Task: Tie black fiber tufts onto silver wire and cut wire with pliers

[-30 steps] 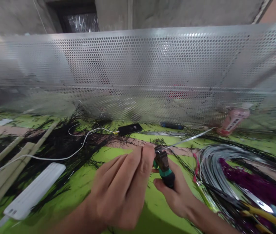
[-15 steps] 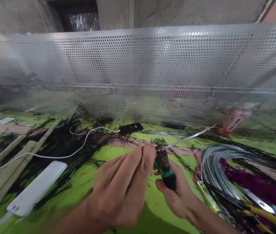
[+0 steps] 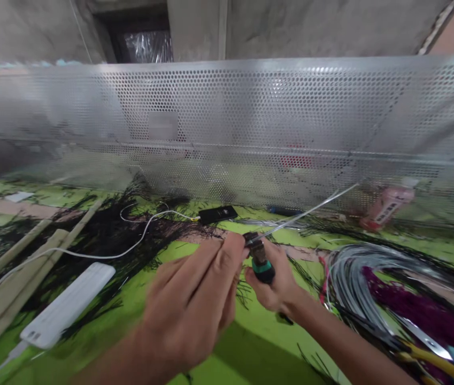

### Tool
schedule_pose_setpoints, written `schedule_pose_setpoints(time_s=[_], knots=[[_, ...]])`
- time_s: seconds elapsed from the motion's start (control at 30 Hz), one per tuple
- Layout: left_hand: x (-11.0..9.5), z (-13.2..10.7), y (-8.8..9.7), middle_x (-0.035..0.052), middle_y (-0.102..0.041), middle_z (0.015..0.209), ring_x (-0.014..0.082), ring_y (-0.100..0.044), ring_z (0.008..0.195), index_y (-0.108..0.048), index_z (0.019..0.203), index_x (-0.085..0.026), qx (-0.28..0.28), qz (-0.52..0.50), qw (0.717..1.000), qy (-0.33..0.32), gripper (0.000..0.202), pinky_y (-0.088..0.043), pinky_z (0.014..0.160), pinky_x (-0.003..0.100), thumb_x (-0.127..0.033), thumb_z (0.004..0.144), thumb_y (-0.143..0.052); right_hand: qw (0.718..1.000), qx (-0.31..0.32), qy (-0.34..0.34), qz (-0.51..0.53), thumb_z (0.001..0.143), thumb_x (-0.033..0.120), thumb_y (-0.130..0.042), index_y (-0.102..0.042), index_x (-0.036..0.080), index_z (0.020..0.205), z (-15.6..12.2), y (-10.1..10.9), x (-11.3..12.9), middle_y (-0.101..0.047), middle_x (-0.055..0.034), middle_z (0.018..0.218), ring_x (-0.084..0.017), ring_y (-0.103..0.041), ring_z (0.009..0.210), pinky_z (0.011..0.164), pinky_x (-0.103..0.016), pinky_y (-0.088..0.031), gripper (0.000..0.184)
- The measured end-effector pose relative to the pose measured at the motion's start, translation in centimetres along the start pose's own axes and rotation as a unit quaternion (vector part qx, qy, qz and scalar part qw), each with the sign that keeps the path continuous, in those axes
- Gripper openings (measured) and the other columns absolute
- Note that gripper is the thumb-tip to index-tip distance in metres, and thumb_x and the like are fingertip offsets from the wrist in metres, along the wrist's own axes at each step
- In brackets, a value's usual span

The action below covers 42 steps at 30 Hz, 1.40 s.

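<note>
My right hand (image 3: pixel 272 286) is closed round a small tool with a teal and black handle (image 3: pixel 262 266), held upright above the green table. A thin silver wire (image 3: pixel 302 214) runs from the tool's tip up and to the right. My left hand (image 3: pixel 194 299) is in front, its fingers pinched at the tool's tip where the wire starts. Whether those fingertips grip the wire or only touch it is hidden.
A perforated metal screen (image 3: pixel 251 123) walls off the far side. On the green table lie black fibre strands (image 3: pixel 106 235), a white power bank (image 3: pixel 66 305) with white cable, a black device (image 3: pixel 217 214), a coil of silver wire (image 3: pixel 355 278), purple strands (image 3: pixel 415 305), a pink bottle (image 3: pixel 387 206) and wooden sticks (image 3: pixel 14 272).
Both hands have lifted slightly and shifted left with the tool. The wire's free end now points higher. The view has tilted a little.
</note>
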<state>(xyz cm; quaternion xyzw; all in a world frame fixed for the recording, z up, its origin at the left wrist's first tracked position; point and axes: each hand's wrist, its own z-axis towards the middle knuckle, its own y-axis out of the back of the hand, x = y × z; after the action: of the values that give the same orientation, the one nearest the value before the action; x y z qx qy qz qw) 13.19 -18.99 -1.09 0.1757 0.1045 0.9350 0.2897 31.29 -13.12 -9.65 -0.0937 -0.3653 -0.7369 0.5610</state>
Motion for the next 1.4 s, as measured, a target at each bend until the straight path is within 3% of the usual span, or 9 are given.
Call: schedule_pose_setpoints(time_s=[0.13,0.37,0.67,0.87,1.03,1.13,1.27,1.4], knots=[[-0.1,0.2,0.3,0.0075,-0.080,0.078,0.0107,-0.070,0.067,-0.074,0.099,-0.003,0.000,-0.030,0.999,0.018,0.012,-0.052,0.073,0.021,-0.011,0.096,-0.065,1.000,0.028,0.009,-0.002,0.065,0.015,-0.054,-0.053,0.024,0.101,0.8,0.8,-0.4,-0.061,-0.0017,0.086,-0.019,-0.056,0.069,0.059,-0.032,-0.043,0.037],[-0.3,-0.1,0.1,0.0053,-0.080,0.094,0.0106,-0.072,0.077,-0.071,0.108,-0.007,-0.005,-0.111,0.993,0.046,0.015,-0.053,0.075,0.021,-0.009,0.094,-0.065,0.999,0.039,0.028,-0.002,0.067,0.017,-0.054,-0.051,0.023,0.116,1.8,1.5,-0.6,-0.064,-0.0053,0.098,-0.023,-0.060,0.081,0.069,-0.037,-0.050,0.050],[-0.4,0.0,0.7,0.0049,-0.080,0.088,0.0090,-0.071,0.073,-0.072,0.104,-0.007,-0.025,-0.085,0.995,0.050,0.012,-0.053,0.076,0.020,-0.008,0.094,-0.066,0.999,0.037,0.025,-0.011,0.066,0.018,-0.053,-0.052,0.022,0.116,1.3,1.1,0.1,-0.065,-0.0067,0.095,-0.023,-0.062,0.078,0.067,-0.041,-0.052,0.050],[-0.8,0.6,0.7,0.0019,-0.075,0.081,0.0103,-0.069,0.065,-0.070,0.106,-0.009,-0.009,-0.157,0.984,0.079,0.015,-0.052,0.058,0.024,-0.005,0.092,-0.064,0.998,0.009,0.057,-0.014,0.073,0.024,-0.053,-0.051,0.023,0.110,1.8,0.8,-0.1,-0.062,-0.0043,0.090,-0.020,-0.059,0.071,0.063,-0.037,-0.052,0.037],[-1.0,1.0,0.3,0.0043,-0.075,0.079,0.0126,-0.068,0.062,-0.070,0.104,-0.009,-0.013,-0.208,0.974,0.093,0.017,-0.054,0.055,0.024,-0.002,0.091,-0.063,0.994,-0.020,0.105,-0.017,0.085,0.040,-0.052,-0.053,0.022,0.108,3.0,0.2,-1.1,-0.058,-0.0013,0.082,-0.017,-0.054,0.064,0.056,-0.033,-0.048,0.029],[-0.9,0.9,0.2,0.0030,-0.076,0.080,0.0095,-0.067,0.061,-0.070,0.102,-0.011,-0.038,-0.198,0.975,0.098,0.016,-0.055,0.060,0.019,-0.002,0.090,-0.066,0.991,-0.026,0.126,-0.021,0.096,0.051,-0.055,-0.059,0.018,0.109,3.8,-0.4,-2.1,-0.062,-0.0017,0.088,-0.014,-0.058,0.069,0.063,-0.030,-0.051,0.035],[-0.4,0.8,0.0,0.0007,-0.075,0.077,0.0084,-0.066,0.060,-0.070,0.102,-0.012,-0.060,-0.150,0.983,0.087,0.015,-0.055,0.063,0.018,-0.003,0.090,-0.066,0.989,-0.022,0.147,-0.017,0.099,0.042,-0.061,-0.063,0.016,0.118,5.3,-1.5,-3.8,-0.067,-0.0057,0.107,-0.016,-0.066,0.086,0.076,-0.034,-0.058,0.033],[-0.1,0.9,0.0,-0.0007,-0.073,0.072,0.0095,-0.064,0.055,-0.069,0.102,-0.013,-0.068,-0.111,0.988,0.078,0.014,-0.052,0.056,0.020,-0.005,0.091,-0.065,0.986,-0.009,0.168,-0.014,0.099,0.040,-0.062,-0.063,0.016,0.120,7.2,-2.4,-5.4,-0.067,-0.0068,0.112,-0.017,-0.067,0.090,0.079,-0.036,-0.059,0.032]])
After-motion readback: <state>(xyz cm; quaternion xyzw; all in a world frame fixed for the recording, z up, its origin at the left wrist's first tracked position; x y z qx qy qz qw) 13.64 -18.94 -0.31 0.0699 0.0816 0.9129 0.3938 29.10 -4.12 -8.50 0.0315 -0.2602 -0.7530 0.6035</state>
